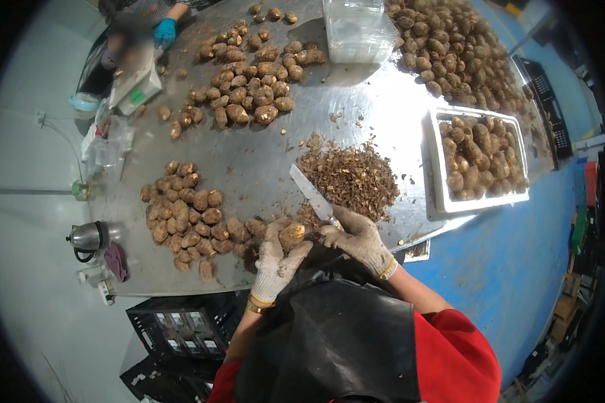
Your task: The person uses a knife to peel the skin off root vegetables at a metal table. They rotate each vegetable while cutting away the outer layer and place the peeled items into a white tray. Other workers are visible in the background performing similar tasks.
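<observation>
My left hand (pixel 274 267), in a soiled knit glove, holds a taro corm (pixel 292 236) with a pale cut patch at its tip. A knife (pixel 311 191) is gripped by its handle in my gloved right hand (pixel 358 237); its broad blade points up and to the left, apart from the corm. Beyond the blade lies a heap of brown peelings (pixel 352 176) on the metal table (pixel 262 151). Left of my left hand spreads a pile of brown taro corms (pixel 186 214), some showing pale cut spots.
A white foam box (pixel 483 204) of corms stands at right, before a large corm heap (pixel 448 45). Clear plastic containers (pixel 358 35) are stacked at the back, beside another corm pile (pixel 252 85). A person's blue-gloved hand (pixel 165 33) is near a scale (pixel 140 90). Black crates (pixel 181 322) sit below the table edge.
</observation>
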The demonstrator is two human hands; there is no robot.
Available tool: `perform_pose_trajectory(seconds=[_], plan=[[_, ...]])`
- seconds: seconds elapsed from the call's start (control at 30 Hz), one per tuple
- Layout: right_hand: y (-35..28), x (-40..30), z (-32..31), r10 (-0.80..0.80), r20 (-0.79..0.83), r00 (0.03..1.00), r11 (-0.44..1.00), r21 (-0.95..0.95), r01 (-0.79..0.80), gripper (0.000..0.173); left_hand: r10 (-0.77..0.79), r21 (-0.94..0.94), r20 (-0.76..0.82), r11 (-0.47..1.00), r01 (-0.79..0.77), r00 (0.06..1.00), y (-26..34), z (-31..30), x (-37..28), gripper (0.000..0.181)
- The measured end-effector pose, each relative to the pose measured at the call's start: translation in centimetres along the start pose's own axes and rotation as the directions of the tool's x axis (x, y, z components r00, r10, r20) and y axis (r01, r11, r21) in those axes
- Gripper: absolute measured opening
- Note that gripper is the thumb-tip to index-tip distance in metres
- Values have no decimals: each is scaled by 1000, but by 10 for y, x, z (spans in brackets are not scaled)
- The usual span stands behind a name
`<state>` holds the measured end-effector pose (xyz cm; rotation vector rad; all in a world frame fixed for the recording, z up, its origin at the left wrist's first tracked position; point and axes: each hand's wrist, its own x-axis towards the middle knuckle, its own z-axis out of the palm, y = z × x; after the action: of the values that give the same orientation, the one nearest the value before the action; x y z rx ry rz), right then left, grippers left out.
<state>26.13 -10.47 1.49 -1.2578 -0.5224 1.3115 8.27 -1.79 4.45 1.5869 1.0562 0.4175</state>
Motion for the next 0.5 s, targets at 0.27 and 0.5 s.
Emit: perform_pose_trajectory(seconds=[0.27, 0.5], plan=[[-8, 3, 6, -12, 73, 997, 999, -52, 16, 60, -225, -554, 116, 794, 251, 967, -3, 4, -4, 45], [-4, -1, 5, -2, 19, 1000, 994, -112, 4, 58, -296, -724, 201, 597, 346, 934, 13, 2, -2, 35]])
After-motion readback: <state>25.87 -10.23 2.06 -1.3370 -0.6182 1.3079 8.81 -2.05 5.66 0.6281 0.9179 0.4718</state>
